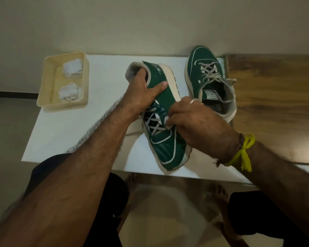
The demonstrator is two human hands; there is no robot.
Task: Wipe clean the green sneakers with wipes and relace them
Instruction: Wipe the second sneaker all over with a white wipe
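A green sneaker (166, 148) with grey laces lies tilted on its side in the middle of the white table (103, 97), toe toward me. My left hand (143, 93) grips its heel collar, fingers inside the opening and thumb across the green side. My right hand (194, 122) holds a white wipe (168, 121) pressed against the upper beside the laces. The second green sneaker (206, 72) stands upright at the table's far right, laced, toe pointing away.
A cream plastic tray (49, 82) at the far left of the table holds two crumpled white wipes (70, 92). A wooden surface (275, 97) adjoins the table on the right. A wall runs close behind. My knees and bare feet are below the near edge.
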